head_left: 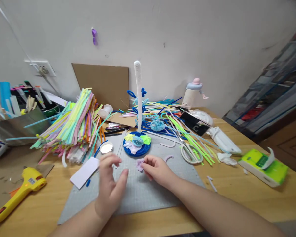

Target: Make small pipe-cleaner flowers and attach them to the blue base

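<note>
Between the fingertips of my right hand (158,169) is a small lilac pipe-cleaner flower (139,164), held just above the grey cutting mat (148,197). My left hand (111,179) is raised to the left of it, thumb and fingers apart and holding nothing. Beyond both hands stands a round blue base (138,152) bearing yellow, white, light blue and green fuzzy pieces. A tall white wrapped stem (138,95) rises upright at the base, with blue curled pieces behind it. A curved lilac strip (168,158) lies to the right of my right hand.
White-handled scissors (191,154) and a phone (194,122) lie to the right, near a green tissue pack (263,167). A yellow glue gun (19,194), a white card (84,172) and a large pipe-cleaner bundle (76,125) are on the left.
</note>
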A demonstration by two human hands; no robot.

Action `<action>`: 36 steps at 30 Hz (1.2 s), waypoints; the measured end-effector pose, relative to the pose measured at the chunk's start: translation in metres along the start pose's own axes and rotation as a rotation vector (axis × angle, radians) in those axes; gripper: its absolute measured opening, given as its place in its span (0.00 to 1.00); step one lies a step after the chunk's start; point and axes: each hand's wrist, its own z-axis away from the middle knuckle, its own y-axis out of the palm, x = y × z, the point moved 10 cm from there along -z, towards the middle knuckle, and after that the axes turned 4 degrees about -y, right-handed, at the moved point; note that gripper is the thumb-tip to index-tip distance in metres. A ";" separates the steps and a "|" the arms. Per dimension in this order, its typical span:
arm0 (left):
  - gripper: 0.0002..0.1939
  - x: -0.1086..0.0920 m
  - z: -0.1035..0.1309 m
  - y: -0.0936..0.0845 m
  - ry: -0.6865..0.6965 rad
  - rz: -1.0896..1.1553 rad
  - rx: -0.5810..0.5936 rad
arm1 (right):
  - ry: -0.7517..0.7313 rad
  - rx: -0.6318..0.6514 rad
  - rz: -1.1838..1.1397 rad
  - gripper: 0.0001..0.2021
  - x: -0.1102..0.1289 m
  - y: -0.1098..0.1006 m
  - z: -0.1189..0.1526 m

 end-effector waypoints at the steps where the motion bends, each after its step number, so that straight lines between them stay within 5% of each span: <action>1: 0.14 0.009 -0.005 0.015 -0.068 0.061 0.099 | -0.007 0.009 0.014 0.09 -0.001 0.001 0.000; 4: 0.10 0.039 -0.004 0.066 -0.355 0.206 0.458 | -0.038 0.025 0.068 0.08 -0.001 0.005 0.002; 6: 0.12 0.051 0.000 0.080 -0.476 0.246 0.566 | -0.054 0.017 0.105 0.07 0.000 0.005 0.003; 17: 0.13 0.060 0.004 0.080 -0.556 0.295 0.583 | -0.111 0.029 0.251 0.07 0.008 0.005 0.004; 22: 0.13 0.054 0.005 0.076 -0.524 0.207 0.603 | -0.287 -0.017 0.520 0.09 0.045 0.003 0.012; 25: 0.12 0.048 0.006 0.071 -0.484 0.060 0.678 | -0.357 -0.178 0.603 0.06 0.083 -0.044 0.012; 27: 0.12 0.042 0.008 0.071 -0.395 -0.081 0.775 | -0.376 -0.403 0.634 0.08 0.106 -0.102 0.016; 28: 0.13 0.038 0.009 0.071 -0.331 -0.150 0.819 | -0.362 -0.625 0.606 0.08 0.114 -0.143 0.026; 31: 0.12 0.030 0.008 0.068 -0.165 -0.324 0.843 | -0.311 -0.846 0.709 0.10 0.120 -0.215 0.039; 33: 0.12 0.027 0.002 0.062 -0.109 -0.391 0.758 | -0.177 -0.699 1.013 0.11 0.107 -0.224 0.022; 36: 0.12 0.017 -0.014 0.047 -0.026 -0.416 0.550 | -0.095 -0.402 1.225 0.07 0.075 -0.203 -0.009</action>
